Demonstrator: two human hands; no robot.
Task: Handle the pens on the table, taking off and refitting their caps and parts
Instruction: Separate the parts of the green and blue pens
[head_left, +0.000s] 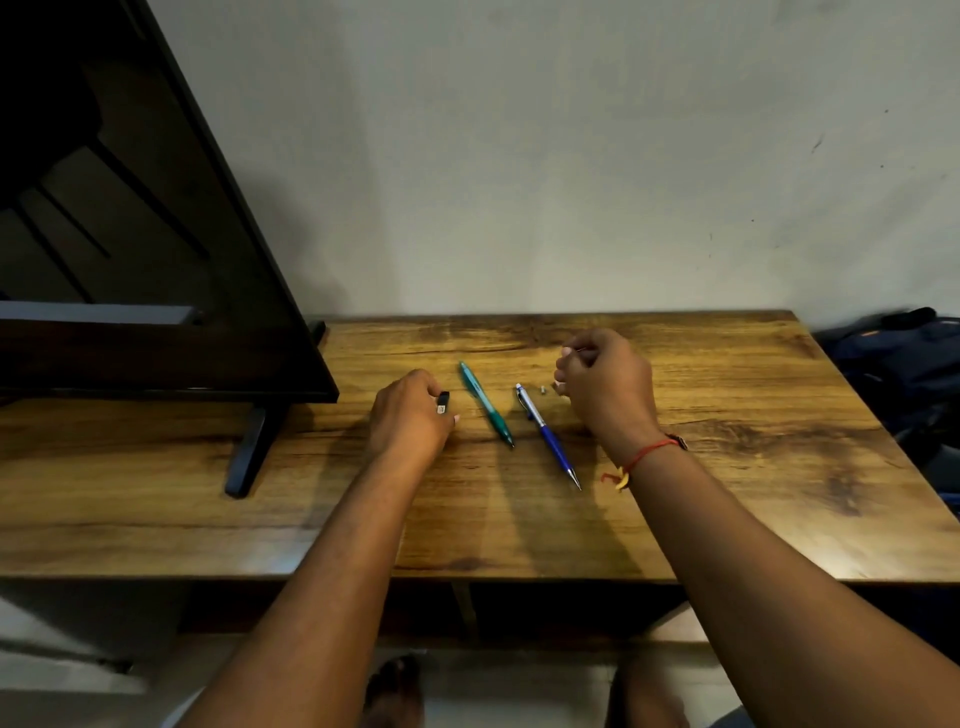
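Note:
A teal pen (485, 404) lies on the wooden table (727, 415), tip toward me. To its right lies a blue and silver pen (548, 435), also tip toward me. A tiny silver part (544, 388) rests on the table just beyond the blue pen's top end. My left hand (410, 415) rests left of the teal pen, fingers curled around a small black object (442, 402) with a white label. My right hand (605, 387) hovers right of the blue pen, fingers curled; something thin shows between thumb and forefinger, too small to identify.
A dark flat screen (156, 234) on a black foot (249, 452) stands at the table's left. A blue bag (904, 364) lies off the right edge. A grey wall runs behind the table. My feet show under the front edge.

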